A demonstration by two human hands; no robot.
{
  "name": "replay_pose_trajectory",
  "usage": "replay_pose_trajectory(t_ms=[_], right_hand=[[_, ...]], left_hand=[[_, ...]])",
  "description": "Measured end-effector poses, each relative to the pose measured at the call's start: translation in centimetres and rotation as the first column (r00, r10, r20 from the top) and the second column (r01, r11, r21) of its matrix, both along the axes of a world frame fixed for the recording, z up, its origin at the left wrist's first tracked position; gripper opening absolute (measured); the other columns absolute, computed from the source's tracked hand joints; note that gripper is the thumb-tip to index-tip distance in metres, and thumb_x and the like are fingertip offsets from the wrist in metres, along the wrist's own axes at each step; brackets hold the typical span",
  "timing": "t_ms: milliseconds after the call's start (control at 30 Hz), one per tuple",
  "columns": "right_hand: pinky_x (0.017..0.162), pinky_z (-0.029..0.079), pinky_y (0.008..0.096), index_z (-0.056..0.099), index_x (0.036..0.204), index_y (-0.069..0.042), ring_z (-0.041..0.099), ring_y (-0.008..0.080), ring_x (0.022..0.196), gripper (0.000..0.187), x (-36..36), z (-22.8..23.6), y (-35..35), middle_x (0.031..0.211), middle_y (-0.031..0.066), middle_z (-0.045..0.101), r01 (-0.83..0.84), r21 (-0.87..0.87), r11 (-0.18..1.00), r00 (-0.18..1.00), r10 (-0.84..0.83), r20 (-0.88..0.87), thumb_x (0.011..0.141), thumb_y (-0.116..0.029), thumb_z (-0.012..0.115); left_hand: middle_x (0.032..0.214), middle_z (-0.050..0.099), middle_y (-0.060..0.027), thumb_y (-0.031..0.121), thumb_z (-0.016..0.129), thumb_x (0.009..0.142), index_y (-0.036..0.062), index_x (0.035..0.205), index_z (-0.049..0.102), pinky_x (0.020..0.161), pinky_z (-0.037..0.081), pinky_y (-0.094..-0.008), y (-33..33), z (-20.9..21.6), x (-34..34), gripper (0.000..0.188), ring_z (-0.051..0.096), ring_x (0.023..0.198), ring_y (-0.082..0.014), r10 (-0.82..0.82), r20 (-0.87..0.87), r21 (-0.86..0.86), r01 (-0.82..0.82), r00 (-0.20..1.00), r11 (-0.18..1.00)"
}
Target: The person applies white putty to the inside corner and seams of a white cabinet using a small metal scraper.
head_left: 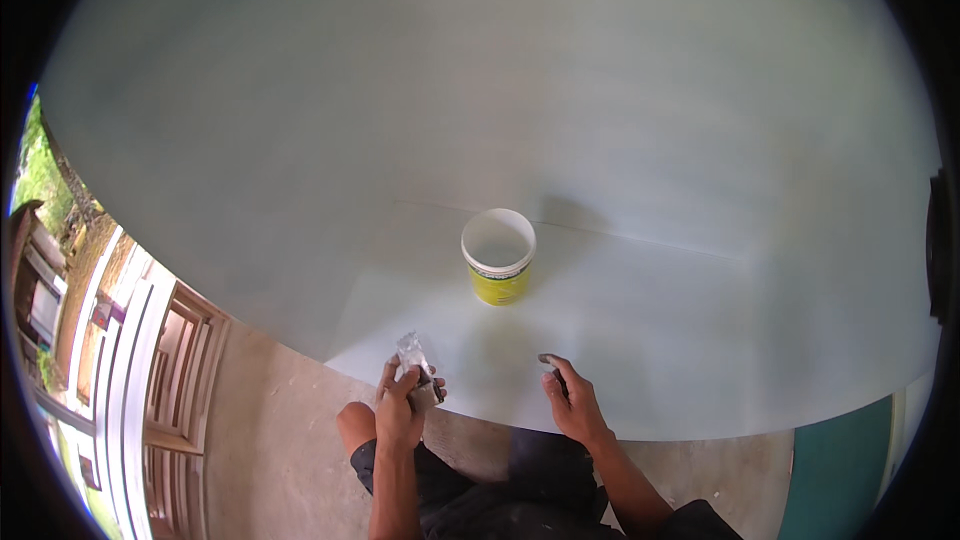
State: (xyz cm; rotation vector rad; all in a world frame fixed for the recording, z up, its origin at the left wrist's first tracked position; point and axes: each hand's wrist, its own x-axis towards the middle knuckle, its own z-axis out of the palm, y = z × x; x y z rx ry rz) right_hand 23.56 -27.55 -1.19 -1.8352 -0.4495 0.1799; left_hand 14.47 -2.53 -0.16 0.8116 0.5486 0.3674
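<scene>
My left hand (400,402) is closed around a small crumpled packet (411,350), clear or silvery at its top, near the table's front edge. Something dark shows by the fingers at its lower end. My right hand (580,408) is held at the same edge, further right, with index finger and thumb curled toward each other. A dark patch lies between them, and I cannot make out what it is. Ahead of both hands, an uncapped white and yellow tub (500,285) stands upright on the pale table (640,330), apart from either hand.
My legs in dark shorts (500,495) are under the table's front edge, above a concrete floor (270,420). Wooden slatted frames (185,360) stand at the left, with greenery outside. A green panel (838,465) is at the lower right.
</scene>
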Motion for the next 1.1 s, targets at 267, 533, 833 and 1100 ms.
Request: replay_pose_trajectory(t_ms=[267, 533, 833, 1100], right_hand=[[0.064, 0.046, 0.0266, 0.064, 0.122, 0.000, 0.051, 0.0095, 0.068, 0.026, 0.3, -0.4, -1.3, 0.081, 0.0049, 0.062, 0.031, -0.003, 1.000, 0.995, -0.031, 0.094, 0.102, -0.016, 0.059], [0.066, 0.051, 0.0321, 0.068, 0.115, 0.000, 0.062, 0.0203, 0.069, 0.021, 7.6, 9.0, 2.4, 0.086, 0.0149, 0.068, -0.050, -0.036, 0.998, 0.950, 0.059, 0.306, 0.099, -0.013, 0.061], [0.073, 0.057, 0.0457, 0.073, 0.085, 0.001, 0.070, 0.0374, 0.081, 0.016, 20.1, 12.7, 13.9, 0.085, 0.0229, 0.072, -0.033, -0.800, 0.599, 0.860, 0.425, 0.283, 0.077, -0.008, 0.062], [0.082, 0.059, 0.0438, 0.078, 0.100, -0.005, 0.072, 0.0347, 0.101, 0.027, 20.0, 9.3, 19.0, 0.107, 0.0178, 0.075, -0.086, -0.927, 0.366, 0.823, 0.550, 0.140, 0.078, -0.014, 0.067]], left_hand=[[0.085, 0.071, -0.0123, 0.015, 0.063, 0.098, -0.0027, 0.117, 0.054, 0.056, 0.055, -0.0291, 0.2, -0.1, 3.2, 0.028, 0.069, 0.065, -0.0186, 0.007, -0.085, 0.364, 0.025, 0.996, 0.931], [0.082, 0.063, -0.0068, 0.012, 0.058, 0.099, -0.0060, 0.112, 0.056, 0.051, 0.051, -0.0261, -1.2, -5.3, 4.5, 0.022, 0.057, 0.060, -0.0094, 0.145, -0.099, 0.525, -0.072, 0.984, 0.848], [0.077, 0.060, -0.0021, 0.013, 0.057, 0.101, -0.0030, 0.113, 0.057, 0.049, 0.044, -0.0237, -1.7, -5.4, 4.8, 0.020, 0.051, 0.057, -0.0060, 0.219, -0.009, 0.641, -0.162, 0.976, 0.750], [0.082, 0.063, -0.0023, 0.011, 0.056, 0.102, -0.0002, 0.113, 0.056, 0.051, 0.036, -0.0220, -1.1, -7.0, 4.9, 0.016, 0.047, 0.061, -0.0050, 0.222, 0.030, 0.650, -0.187, 0.975, 0.736]])
